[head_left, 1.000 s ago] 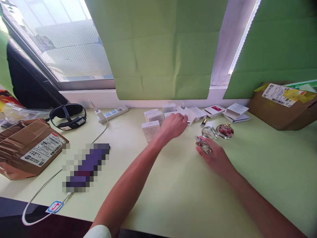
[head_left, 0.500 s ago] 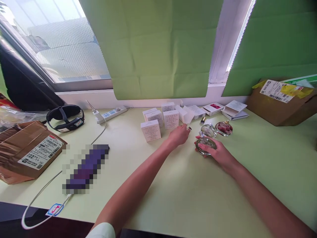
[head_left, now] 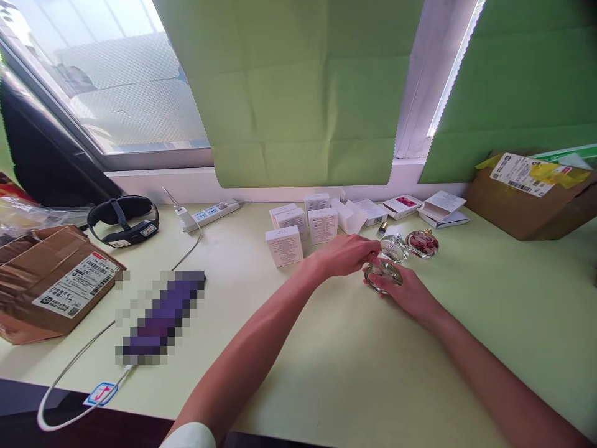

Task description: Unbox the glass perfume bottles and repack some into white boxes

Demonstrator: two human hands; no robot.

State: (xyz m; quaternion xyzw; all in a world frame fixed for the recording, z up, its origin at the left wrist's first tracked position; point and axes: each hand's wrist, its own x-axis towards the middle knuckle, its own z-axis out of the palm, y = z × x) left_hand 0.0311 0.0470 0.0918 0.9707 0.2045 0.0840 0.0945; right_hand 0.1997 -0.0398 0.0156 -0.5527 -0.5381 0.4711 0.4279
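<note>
The pale green table carries two brown cardboard parcels, one at the far right and one at the left edge, each with a printed label. A black headset and a white power strip lie near the window wall. A cluster of small white boxes stands at centre rear. The right hand lies on the table with fingers curled about a clear round glass bottle, gripping it. The left hand meets the bottle's top, fingertips pinched there; whether it holds anything of its own cannot be told. Two further glass bottles, one clear and one with red contents, stand just behind.
</note>
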